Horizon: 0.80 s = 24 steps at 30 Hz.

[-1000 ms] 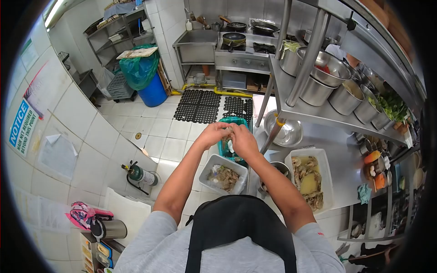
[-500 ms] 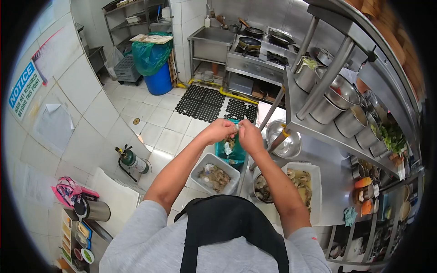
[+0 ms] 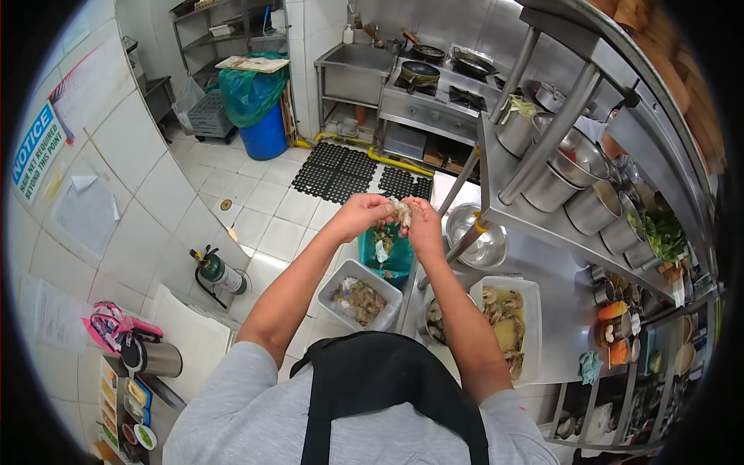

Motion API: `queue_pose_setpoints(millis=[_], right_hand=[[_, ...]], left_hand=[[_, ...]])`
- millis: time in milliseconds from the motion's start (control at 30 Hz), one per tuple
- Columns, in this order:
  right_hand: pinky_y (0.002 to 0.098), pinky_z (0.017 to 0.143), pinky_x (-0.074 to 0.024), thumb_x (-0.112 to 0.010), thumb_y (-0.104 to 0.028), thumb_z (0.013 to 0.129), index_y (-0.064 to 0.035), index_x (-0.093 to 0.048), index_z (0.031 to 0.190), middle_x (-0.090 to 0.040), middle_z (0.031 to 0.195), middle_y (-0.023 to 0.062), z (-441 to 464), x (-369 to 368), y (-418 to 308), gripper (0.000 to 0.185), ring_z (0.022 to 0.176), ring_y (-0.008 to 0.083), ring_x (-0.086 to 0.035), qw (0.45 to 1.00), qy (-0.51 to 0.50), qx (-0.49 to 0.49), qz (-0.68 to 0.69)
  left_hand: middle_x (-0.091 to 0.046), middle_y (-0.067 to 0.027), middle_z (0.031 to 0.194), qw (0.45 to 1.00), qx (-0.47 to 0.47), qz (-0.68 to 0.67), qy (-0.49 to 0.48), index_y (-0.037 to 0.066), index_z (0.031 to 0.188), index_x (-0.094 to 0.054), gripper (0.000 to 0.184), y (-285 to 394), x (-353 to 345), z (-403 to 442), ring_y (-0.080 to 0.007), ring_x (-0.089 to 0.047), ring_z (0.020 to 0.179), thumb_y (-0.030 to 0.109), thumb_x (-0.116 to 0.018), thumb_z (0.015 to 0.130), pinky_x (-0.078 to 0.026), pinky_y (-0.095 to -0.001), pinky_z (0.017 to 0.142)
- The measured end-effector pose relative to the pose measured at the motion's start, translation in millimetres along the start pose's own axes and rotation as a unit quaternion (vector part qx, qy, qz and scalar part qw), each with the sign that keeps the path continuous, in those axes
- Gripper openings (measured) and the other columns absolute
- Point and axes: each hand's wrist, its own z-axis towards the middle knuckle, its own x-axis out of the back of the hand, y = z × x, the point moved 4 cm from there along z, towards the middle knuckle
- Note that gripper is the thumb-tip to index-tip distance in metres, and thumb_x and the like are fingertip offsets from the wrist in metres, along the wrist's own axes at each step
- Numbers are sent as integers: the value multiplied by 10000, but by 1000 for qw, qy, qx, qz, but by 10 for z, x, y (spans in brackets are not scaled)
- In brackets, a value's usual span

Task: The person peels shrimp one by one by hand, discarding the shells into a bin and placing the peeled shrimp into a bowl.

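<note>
Head view: your left hand (image 3: 367, 216) and right hand (image 3: 424, 232) pinch a pale, soft-looking piece (image 3: 402, 213) between them, by the far end of the green-lined bin (image 3: 401, 261), left of the desk (image 3: 570, 310). Advisable: use light fingertip pressure, support both ends, and work above the bin's mouth.

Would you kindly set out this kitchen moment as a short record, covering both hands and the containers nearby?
Left hand: fingertips on a pale piece
Right hand: gripping the same piece
Beneath hands: green plastic liner, scraps inside
Nearer the body: pale tub of greyish pieces
Counter, right: white container, pieces in yellowish liquid
Counter, beyond it: steel bowl
Clothing: black apron, grey sleeves
</note>
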Motion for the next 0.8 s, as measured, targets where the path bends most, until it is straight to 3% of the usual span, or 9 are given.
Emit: queue_pose_setpoints(millis=[100,200,300,400,533,700,800], right_hand=[[272,482,-483,-480,-152,1057,-43,-646,1105,-677,840,65,8,14,-6,204,533,110,-569,1000,9,-8,3],[264,519,-495,-498,-138,1028,-48,-617,1155,-679,909,63,-6,-3,-38,196,604,121,-601,987,3,-76,141],[253,542,-479,-531,-68,957,-52,-590,1195,-666,955,54,-48,-9,-197,246,664,114,-608,984,-30,-88,151],[248,533,-450,-563,-19,881,-49,-622,1129,-656,890,35,53,17,-145,256,630,92,-580,996,-74,29,40],[247,511,-424,-606,-25,859,-41,-651,1032,-636,794,17,93,151,-128,179,587,69,-549,998,-55,27,-30],[249,448,-402,-713,-163,864,-41,-622,927,-629,732,20,49,184,-226,164,524,72,-528,998,-30,24,-55],[248,474,-404,-703,-152,891,-72,-594,898,-606,705,-1,44,225,-214,135,566,72,-525,999,-30,-33,-4]], left_hand=[[-711,-26,873,998,-10,23,55,41,981,-683,142,-34,39,67,-66,-620,773,182,-693,974,-482,-220,657],[-705,-23,843,996,12,0,91,56,935,-660,120,-16,56,99,-68,-611,737,166,-703,957,-473,-221,637],[-711,-29,842,999,14,-4,38,52,948,-663,110,18,-12,157,-76,-613,723,154,-704,945,-469,-222,628],[-722,-36,860,998,30,35,36,52,968,-670,110,28,-76,231,-72,-618,732,154,-705,946,-474,-217,633],[-723,-31,862,989,117,-85,6,55,962,-691,99,27,-109,195,-65,-616,712,147,-719,938,-483,-202,638],[-722,-28,850,992,126,-27,10,65,919,-703,93,-27,-125,250,-70,-618,701,156,-720,934,-482,-205,644],[-719,-31,837,991,133,3,16,70,918,-705,69,85,-204,319,-76,-615,698,137,-720,922,-473,-208,641]])
